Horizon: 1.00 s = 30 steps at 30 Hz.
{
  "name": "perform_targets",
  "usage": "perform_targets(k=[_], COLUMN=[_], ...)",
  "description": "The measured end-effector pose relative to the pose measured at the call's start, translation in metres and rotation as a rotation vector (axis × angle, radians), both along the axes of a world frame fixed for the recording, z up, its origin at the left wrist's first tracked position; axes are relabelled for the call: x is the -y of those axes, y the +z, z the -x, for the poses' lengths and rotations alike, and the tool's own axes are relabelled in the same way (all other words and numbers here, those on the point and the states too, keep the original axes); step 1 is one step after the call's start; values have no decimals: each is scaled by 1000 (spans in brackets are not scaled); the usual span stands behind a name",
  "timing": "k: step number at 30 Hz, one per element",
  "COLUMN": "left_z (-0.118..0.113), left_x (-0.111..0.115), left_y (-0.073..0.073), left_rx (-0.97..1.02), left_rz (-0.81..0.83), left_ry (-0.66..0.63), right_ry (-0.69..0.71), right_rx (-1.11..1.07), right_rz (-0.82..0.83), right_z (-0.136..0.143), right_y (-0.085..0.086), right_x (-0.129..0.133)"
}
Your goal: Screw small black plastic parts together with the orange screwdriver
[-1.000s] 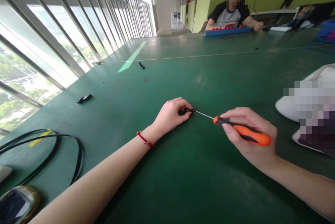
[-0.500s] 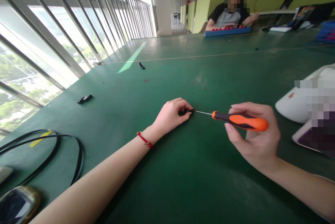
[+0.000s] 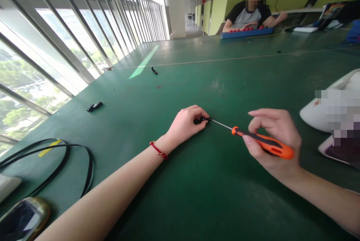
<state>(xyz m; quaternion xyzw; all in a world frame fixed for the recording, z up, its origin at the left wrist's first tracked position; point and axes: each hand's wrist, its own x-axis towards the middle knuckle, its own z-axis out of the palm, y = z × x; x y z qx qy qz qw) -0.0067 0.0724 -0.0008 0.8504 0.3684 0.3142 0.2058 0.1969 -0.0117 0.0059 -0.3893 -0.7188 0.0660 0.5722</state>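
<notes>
With thumb and fingers pinched, my left hand (image 3: 188,121) holds a small black part (image 3: 200,120) just above or against the green table (image 3: 174,181); which of the two I cannot tell. An orange and black screwdriver (image 3: 264,142) lies across my right hand (image 3: 277,139), its handle resting against the thumb and palm while the index finger is lifted off. The thin metal shaft points left, and its tip meets the right end of the black part. Most of that part is hidden by my left fingers.
Two small black pieces, one nearer (image 3: 95,106) and one farther (image 3: 154,70), lie to the left. A black cable (image 3: 89,166) loops near a phone-like device (image 3: 26,216) at lower left. White objects (image 3: 317,113) stand at right. Across the table sits a person (image 3: 247,15) behind a blue tray (image 3: 247,33).
The screwdriver's handle end has dropped, so the tool slants more. My right index finger has come off the handle. My left hand stays on the black part.
</notes>
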Motion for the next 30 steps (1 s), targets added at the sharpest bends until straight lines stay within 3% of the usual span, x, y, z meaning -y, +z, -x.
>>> perform_targets(k=[3,8,13,17,22,27,30], left_z=[0,0,0,0,0,0,0], left_x=[0,0,0,0,0,0,0], left_y=[0,0,0,0,0,0,0], left_rx=[-3,-3,-2,-1,-2,0,1], left_rz=[-1,-10,-2,-3,0,-3,-5], left_ry=[3,3,0,2,1,6,4], right_ry=[-59,-26,-66,-33,-79,-72,-24], right_rx=[103,-66,92,-55,149,-78,-36], right_rz=[7,-23,16,-58,-26,-73,-22], right_z=[0,1,2,2,1,0,0], right_y=[0,1,1,2,5,1,1], right_x=[2,0,1,0,1,-1,0])
